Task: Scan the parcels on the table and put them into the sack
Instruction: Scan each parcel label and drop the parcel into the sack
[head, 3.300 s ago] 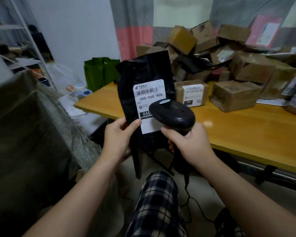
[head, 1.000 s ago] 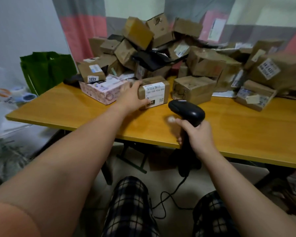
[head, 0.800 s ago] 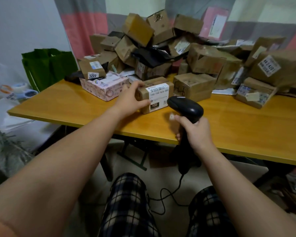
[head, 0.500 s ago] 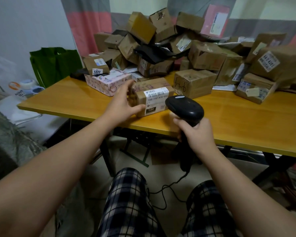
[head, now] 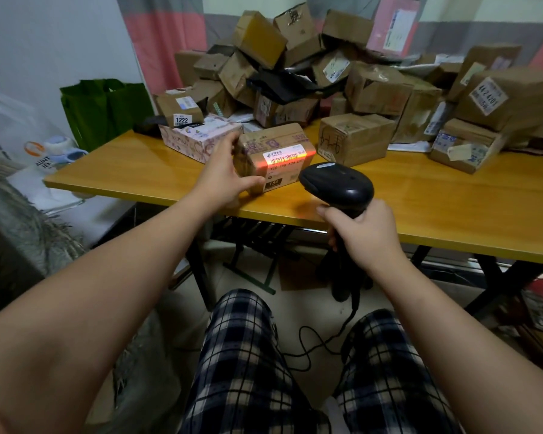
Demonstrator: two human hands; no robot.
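Note:
A small brown cardboard parcel (head: 275,151) stands near the front edge of the yellow table (head: 452,202). My left hand (head: 224,175) grips its left end, thumb under the front face. Its white label faces me, and a red scan line glows across the barcode. My right hand (head: 365,234) grips the handle of a black barcode scanner (head: 336,184), whose head points at the label from just right of the parcel. The grey woven sack (head: 22,245) hangs at the left edge of the view.
A big heap of brown boxes (head: 367,86) and black bags covers the back of the table. A pink patterned box (head: 198,137) lies just left of the parcel. A green bag (head: 102,108) stands by the wall. The scanner's cable runs down between my knees.
The black bag parcel from the first frame is gone. My left hand has pulled the brown parcel from the heap toward the table's front edge. A red scan line now lights its label.

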